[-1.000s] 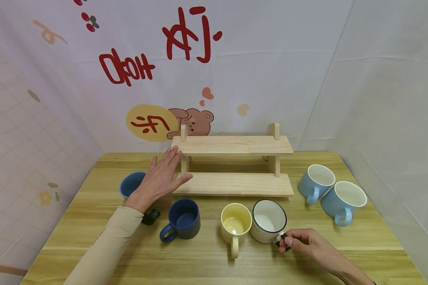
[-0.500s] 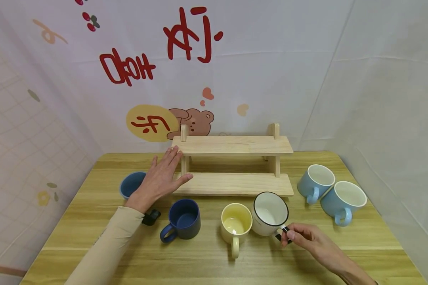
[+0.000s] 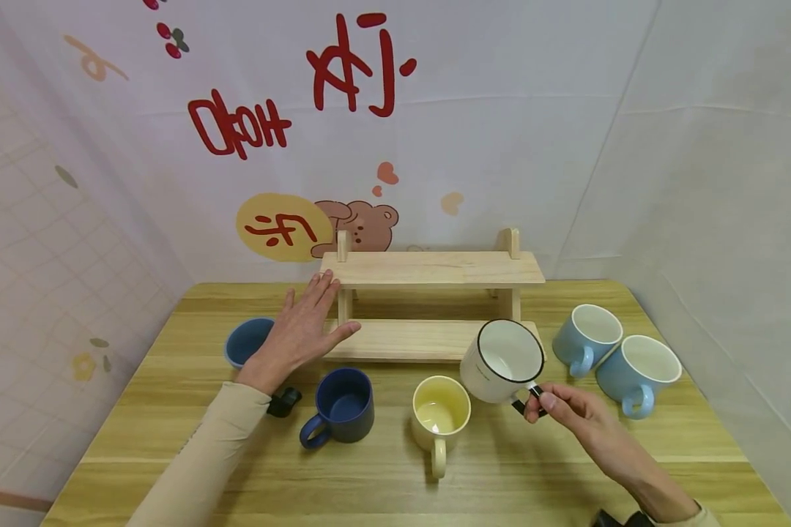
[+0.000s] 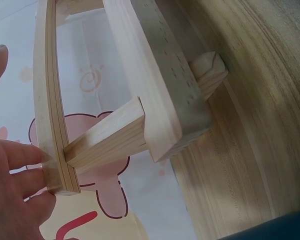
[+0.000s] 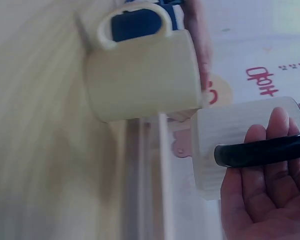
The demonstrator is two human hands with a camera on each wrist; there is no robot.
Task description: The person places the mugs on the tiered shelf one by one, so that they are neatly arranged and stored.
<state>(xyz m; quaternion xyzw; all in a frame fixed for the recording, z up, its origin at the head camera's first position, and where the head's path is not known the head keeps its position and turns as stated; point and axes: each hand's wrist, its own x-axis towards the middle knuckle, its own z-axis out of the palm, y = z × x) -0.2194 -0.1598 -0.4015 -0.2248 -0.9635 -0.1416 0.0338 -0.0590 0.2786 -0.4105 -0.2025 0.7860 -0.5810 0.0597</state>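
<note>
The right hand (image 3: 583, 424) is pinching the white mug (image 3: 497, 366) by its handle (image 5: 260, 152), near right of the rack (image 3: 435, 268); holding it level, clear of the yellow mug (image 3: 438, 413), should be helping. The left hand (image 3: 296, 329), fingers outstretched, is touching the rack's left.

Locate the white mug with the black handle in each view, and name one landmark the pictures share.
Head: the white mug is right of centre, below mid-height, up and right of the yellow mug.
Left wrist: not in it.
Right wrist: right side, below and right of the yellow mug.
Shared landmark: the bear print, visible in all three.
</note>
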